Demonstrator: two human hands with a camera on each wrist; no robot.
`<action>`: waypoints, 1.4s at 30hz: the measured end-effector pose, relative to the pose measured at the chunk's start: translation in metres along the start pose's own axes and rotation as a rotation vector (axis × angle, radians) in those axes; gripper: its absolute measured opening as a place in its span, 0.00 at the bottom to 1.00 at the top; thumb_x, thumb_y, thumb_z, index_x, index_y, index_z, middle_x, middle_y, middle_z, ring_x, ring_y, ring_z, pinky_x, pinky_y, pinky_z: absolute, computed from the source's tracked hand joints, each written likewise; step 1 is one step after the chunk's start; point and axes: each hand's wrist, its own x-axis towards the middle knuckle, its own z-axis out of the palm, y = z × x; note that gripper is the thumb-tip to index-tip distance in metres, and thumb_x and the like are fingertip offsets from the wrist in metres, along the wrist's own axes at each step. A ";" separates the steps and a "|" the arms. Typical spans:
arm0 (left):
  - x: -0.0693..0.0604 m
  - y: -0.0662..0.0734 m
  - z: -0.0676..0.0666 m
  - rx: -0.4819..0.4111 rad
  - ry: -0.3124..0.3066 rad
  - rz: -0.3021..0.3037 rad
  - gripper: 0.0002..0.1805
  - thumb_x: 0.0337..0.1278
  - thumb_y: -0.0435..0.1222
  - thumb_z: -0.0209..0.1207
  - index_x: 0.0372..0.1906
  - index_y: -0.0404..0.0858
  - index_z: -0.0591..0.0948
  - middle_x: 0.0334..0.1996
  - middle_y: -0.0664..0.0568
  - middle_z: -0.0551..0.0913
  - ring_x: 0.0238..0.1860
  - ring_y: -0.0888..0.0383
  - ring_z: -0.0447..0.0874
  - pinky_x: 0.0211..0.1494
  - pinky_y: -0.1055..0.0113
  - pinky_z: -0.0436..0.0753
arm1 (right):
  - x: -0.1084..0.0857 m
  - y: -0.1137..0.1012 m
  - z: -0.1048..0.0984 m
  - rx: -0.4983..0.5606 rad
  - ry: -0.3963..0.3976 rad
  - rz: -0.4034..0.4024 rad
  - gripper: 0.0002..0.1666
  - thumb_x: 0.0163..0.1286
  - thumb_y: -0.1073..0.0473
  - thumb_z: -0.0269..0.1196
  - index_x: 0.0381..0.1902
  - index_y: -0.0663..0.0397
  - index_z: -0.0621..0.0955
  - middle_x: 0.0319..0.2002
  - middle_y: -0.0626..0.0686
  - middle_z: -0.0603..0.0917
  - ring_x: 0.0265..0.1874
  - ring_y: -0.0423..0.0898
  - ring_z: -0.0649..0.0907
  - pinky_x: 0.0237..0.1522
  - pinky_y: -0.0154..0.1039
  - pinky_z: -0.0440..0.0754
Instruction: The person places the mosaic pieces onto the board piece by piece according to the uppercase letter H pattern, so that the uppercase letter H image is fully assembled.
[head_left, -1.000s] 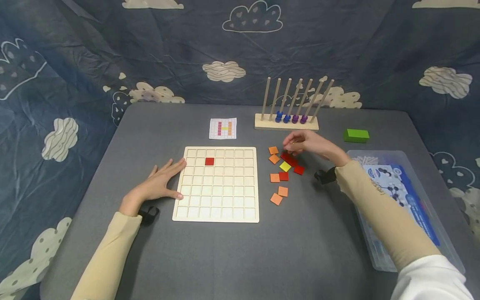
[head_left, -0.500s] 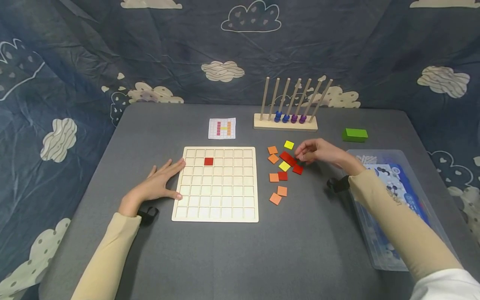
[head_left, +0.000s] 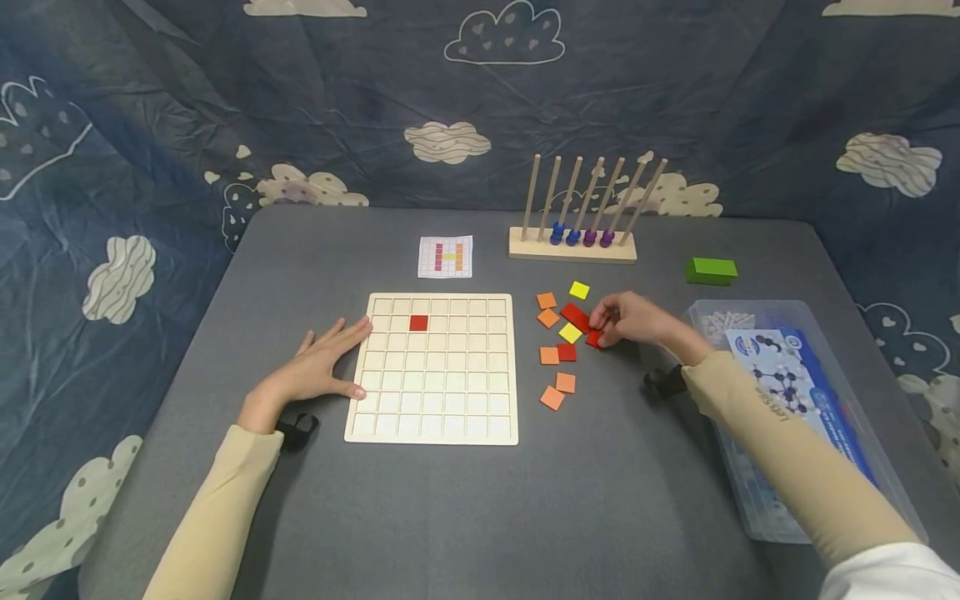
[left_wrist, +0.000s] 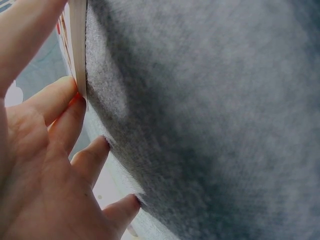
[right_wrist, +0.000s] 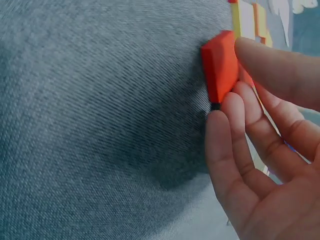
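Note:
My left hand point(head_left: 309, 368) lies spread at the left edge of a pale wooden grid board point(head_left: 438, 425), fingertips touching its rim. In the left wrist view the fingers point(left_wrist: 52, 102) are straight against the board's side. One red tile point(head_left: 418, 323) sits in a cell in the board's second row. My right hand point(head_left: 633, 321) pinches a square red tile point(right_wrist: 220, 62) between thumb and fingers at the right side of a tile cluster. Beside it lie more red tiles point(head_left: 574, 317), two yellow tiles point(head_left: 570, 333) and several orange tiles point(head_left: 552, 398).
A small pattern card point(head_left: 446, 257) lies behind the board. At the back stands a wooden peg rack point(head_left: 573, 250) with blue and purple beads. A green block point(head_left: 711, 271) and a clear plastic box point(head_left: 772, 529) with a blue-and-white sheet are on the right.
A yellow tile has come to lie at the back of the cluster. My right hand has moved toward me and right, onto the red tile. The left hand stays put.

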 end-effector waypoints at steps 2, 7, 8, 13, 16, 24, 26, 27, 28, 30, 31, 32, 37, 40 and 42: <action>0.000 0.000 0.000 -0.002 0.000 0.002 0.61 0.40 0.57 0.70 0.76 0.38 0.50 0.75 0.42 0.46 0.73 0.37 0.34 0.64 0.32 0.32 | 0.000 -0.001 0.003 -0.056 0.019 -0.006 0.14 0.52 0.75 0.68 0.36 0.68 0.76 0.31 0.56 0.77 0.30 0.48 0.75 0.33 0.36 0.74; 0.000 0.001 0.000 -0.005 0.001 0.003 0.61 0.40 0.56 0.70 0.76 0.38 0.50 0.75 0.41 0.47 0.73 0.37 0.34 0.64 0.32 0.32 | 0.001 -0.006 0.008 -0.149 0.045 -0.002 0.15 0.49 0.75 0.70 0.33 0.65 0.75 0.26 0.53 0.74 0.26 0.48 0.72 0.31 0.40 0.69; 0.000 0.000 0.000 -0.005 0.001 0.002 0.61 0.40 0.56 0.70 0.76 0.38 0.50 0.75 0.41 0.47 0.73 0.37 0.34 0.64 0.32 0.32 | 0.001 -0.007 0.008 -0.155 0.044 0.004 0.15 0.49 0.75 0.69 0.33 0.65 0.75 0.25 0.53 0.73 0.26 0.47 0.72 0.31 0.40 0.69; 0.000 0.000 0.000 0.001 0.003 0.000 0.61 0.40 0.56 0.70 0.75 0.37 0.50 0.75 0.41 0.47 0.73 0.36 0.34 0.64 0.32 0.32 | 0.004 -0.008 0.004 -0.120 -0.014 0.000 0.14 0.51 0.75 0.67 0.33 0.66 0.74 0.24 0.52 0.73 0.23 0.46 0.72 0.29 0.39 0.70; 0.000 0.000 0.000 -0.001 0.004 0.001 0.61 0.40 0.56 0.70 0.75 0.37 0.50 0.75 0.41 0.47 0.73 0.36 0.34 0.64 0.31 0.32 | 0.005 -0.011 -0.002 -0.042 -0.080 0.002 0.11 0.55 0.75 0.65 0.34 0.67 0.74 0.24 0.53 0.73 0.23 0.46 0.72 0.29 0.39 0.71; -0.001 0.002 -0.002 -0.002 0.001 0.011 0.61 0.40 0.55 0.70 0.75 0.36 0.50 0.75 0.41 0.46 0.73 0.36 0.34 0.65 0.32 0.31 | 0.014 -0.025 -0.008 0.121 -0.180 -0.037 0.10 0.64 0.67 0.60 0.41 0.68 0.75 0.30 0.53 0.76 0.28 0.47 0.74 0.33 0.41 0.76; -0.001 0.002 -0.002 -0.002 -0.001 0.011 0.61 0.41 0.55 0.70 0.75 0.36 0.50 0.75 0.41 0.46 0.73 0.36 0.34 0.65 0.32 0.31 | 0.019 -0.032 -0.004 0.139 -0.176 -0.060 0.10 0.65 0.66 0.61 0.41 0.68 0.75 0.30 0.54 0.76 0.28 0.48 0.74 0.34 0.41 0.76; -0.001 0.002 -0.002 -0.003 -0.002 0.011 0.61 0.41 0.56 0.70 0.75 0.37 0.50 0.75 0.41 0.46 0.73 0.36 0.34 0.65 0.32 0.31 | 0.021 -0.036 0.000 0.146 -0.172 -0.070 0.09 0.65 0.66 0.61 0.40 0.68 0.76 0.31 0.55 0.77 0.29 0.48 0.74 0.35 0.42 0.76; -0.001 0.002 -0.002 -0.002 -0.004 0.011 0.61 0.41 0.56 0.70 0.75 0.37 0.50 0.75 0.41 0.46 0.73 0.36 0.34 0.65 0.32 0.31 | 0.023 -0.041 0.004 0.153 -0.168 -0.079 0.09 0.65 0.66 0.61 0.40 0.67 0.76 0.31 0.55 0.77 0.29 0.49 0.75 0.36 0.42 0.76; -0.001 0.002 -0.002 -0.001 -0.006 0.009 0.61 0.40 0.56 0.70 0.75 0.37 0.50 0.75 0.41 0.46 0.73 0.36 0.34 0.64 0.32 0.31 | 0.030 -0.051 0.014 0.175 -0.169 -0.107 0.08 0.65 0.66 0.61 0.40 0.66 0.76 0.32 0.56 0.77 0.30 0.50 0.76 0.37 0.44 0.77; -0.001 0.003 -0.002 0.001 -0.008 0.006 0.61 0.40 0.56 0.70 0.75 0.37 0.50 0.75 0.41 0.46 0.73 0.36 0.34 0.64 0.32 0.31 | 0.034 -0.057 0.019 0.182 -0.167 -0.116 0.08 0.65 0.66 0.61 0.39 0.66 0.76 0.32 0.57 0.77 0.30 0.50 0.76 0.38 0.45 0.77; 0.000 0.003 -0.002 0.002 -0.007 0.004 0.61 0.40 0.56 0.70 0.75 0.37 0.50 0.75 0.41 0.47 0.73 0.36 0.34 0.64 0.32 0.31 | 0.038 -0.063 0.025 0.191 -0.168 -0.127 0.08 0.65 0.66 0.61 0.39 0.65 0.76 0.32 0.57 0.77 0.30 0.50 0.76 0.38 0.45 0.77; 0.000 0.003 -0.003 0.002 -0.010 -0.011 0.61 0.39 0.57 0.70 0.75 0.37 0.51 0.75 0.42 0.47 0.73 0.37 0.35 0.64 0.32 0.32 | 0.060 -0.090 0.054 0.224 -0.174 -0.191 0.06 0.63 0.68 0.61 0.38 0.64 0.78 0.30 0.55 0.76 0.27 0.46 0.75 0.33 0.42 0.76; 0.000 0.004 -0.004 -0.005 -0.010 -0.013 0.61 0.39 0.56 0.71 0.75 0.37 0.51 0.75 0.42 0.47 0.73 0.37 0.35 0.65 0.32 0.31 | 0.073 -0.106 0.073 0.239 -0.171 -0.220 0.05 0.61 0.70 0.62 0.36 0.63 0.79 0.29 0.53 0.76 0.27 0.44 0.74 0.31 0.38 0.74; -0.001 0.005 -0.005 -0.010 -0.009 -0.014 0.61 0.39 0.56 0.71 0.75 0.37 0.51 0.75 0.42 0.47 0.73 0.37 0.35 0.65 0.32 0.31 | 0.081 -0.116 0.086 0.251 -0.164 -0.233 0.04 0.60 0.71 0.62 0.35 0.64 0.79 0.27 0.52 0.76 0.26 0.44 0.73 0.30 0.36 0.73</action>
